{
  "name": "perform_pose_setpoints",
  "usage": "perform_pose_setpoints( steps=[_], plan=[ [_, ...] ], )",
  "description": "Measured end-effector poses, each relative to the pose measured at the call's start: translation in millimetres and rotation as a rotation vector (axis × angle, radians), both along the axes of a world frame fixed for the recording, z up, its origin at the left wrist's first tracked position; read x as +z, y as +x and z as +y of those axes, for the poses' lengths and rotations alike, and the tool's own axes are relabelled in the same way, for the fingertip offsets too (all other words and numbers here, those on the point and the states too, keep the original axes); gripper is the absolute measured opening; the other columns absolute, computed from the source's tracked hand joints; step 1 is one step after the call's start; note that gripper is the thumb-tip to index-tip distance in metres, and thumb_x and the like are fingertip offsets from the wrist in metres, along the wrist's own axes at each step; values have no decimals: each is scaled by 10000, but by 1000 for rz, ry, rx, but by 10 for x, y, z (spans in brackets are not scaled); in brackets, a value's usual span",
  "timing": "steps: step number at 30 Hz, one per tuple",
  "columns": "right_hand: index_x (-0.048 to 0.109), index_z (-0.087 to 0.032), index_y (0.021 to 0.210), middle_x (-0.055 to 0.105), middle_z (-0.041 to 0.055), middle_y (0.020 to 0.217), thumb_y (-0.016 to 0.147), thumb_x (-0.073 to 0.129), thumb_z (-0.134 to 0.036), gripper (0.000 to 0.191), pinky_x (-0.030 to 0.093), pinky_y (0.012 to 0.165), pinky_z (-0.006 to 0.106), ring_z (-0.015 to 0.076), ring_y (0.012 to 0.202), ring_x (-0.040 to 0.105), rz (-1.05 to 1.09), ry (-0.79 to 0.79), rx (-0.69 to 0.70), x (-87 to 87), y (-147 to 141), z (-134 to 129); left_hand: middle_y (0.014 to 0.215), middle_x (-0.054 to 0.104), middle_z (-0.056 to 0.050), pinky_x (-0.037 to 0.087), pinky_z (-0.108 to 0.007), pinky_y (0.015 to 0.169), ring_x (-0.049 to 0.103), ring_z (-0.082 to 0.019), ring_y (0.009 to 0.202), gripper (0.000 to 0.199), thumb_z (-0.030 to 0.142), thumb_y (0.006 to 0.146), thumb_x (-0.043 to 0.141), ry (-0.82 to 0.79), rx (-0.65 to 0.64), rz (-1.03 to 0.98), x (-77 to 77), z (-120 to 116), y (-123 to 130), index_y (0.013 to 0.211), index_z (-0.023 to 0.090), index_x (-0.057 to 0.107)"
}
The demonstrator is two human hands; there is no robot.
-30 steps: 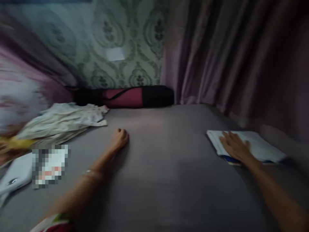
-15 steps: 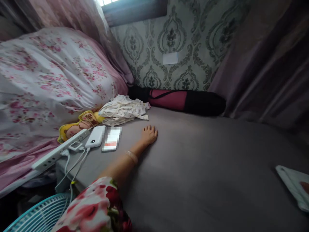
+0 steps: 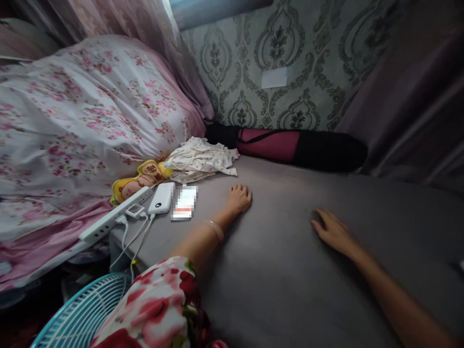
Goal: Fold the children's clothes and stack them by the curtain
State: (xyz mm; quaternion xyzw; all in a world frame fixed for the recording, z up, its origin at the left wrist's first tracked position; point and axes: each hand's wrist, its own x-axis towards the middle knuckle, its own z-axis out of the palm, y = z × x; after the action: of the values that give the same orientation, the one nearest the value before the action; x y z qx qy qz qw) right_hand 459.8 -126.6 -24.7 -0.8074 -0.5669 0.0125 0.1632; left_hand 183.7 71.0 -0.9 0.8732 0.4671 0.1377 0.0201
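My left hand [image 3: 239,199] rests palm down on the grey sheet [image 3: 275,270], fingers slightly spread and holding nothing. A thin bangle circles that wrist, and the sleeve is floral. To its left lies a phone-like slab [image 3: 184,203] with a pixelated screen, beside a white power bank [image 3: 162,198]. The crumpled white patterned cloth [image 3: 201,159] sits just beyond. My right hand [image 3: 331,229] is over the sheet on the right, a little blurred by motion. Its thumb stands apart from the fingers, and nothing is in it.
A white power strip [image 3: 116,215] with plugs and cables lies along the left edge, near a yellow plush toy [image 3: 136,183]. Below is a blue fan [image 3: 90,309]. A long black and maroon bag [image 3: 268,143] lies against the patterned wall. Floral bedding [image 3: 108,111] is piled left.
My right hand has come into view from the right, over the sheet. My left hand stays at the same spot on the sheet, while the whole view has shifted.
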Motion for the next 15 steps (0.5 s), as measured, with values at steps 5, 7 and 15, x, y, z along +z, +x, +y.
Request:
perform_pose_setpoints(
  steps=[5,7,15],
  plan=[
    [418,-154,1413,389,155,1495,929,297,-454,582,266,1089,612,310,1382,340,-3,-53,90,41,-804,266,1074,647,-140,390,-322,942,559,-228,1049,214,262,882,502,-216,-39,-202,162,328,-149,915,142,675],
    [428,-150,1404,394,150,1493,938,275,-457,579,226,1107,612,300,1392,323,-39,-22,78,38,-928,253,923,683,-102,432,-280,827,602,-199,908,194,233,861,514,-252,25,-258,242,517,-218,831,147,685],
    [488,-151,1360,453,140,1455,942,236,-450,572,232,1125,556,285,1367,367,-96,66,82,-17,-916,208,827,682,-145,438,-301,745,620,-244,885,214,139,824,455,-145,553,-697,623,1087,-826,872,88,658]
  ],
)
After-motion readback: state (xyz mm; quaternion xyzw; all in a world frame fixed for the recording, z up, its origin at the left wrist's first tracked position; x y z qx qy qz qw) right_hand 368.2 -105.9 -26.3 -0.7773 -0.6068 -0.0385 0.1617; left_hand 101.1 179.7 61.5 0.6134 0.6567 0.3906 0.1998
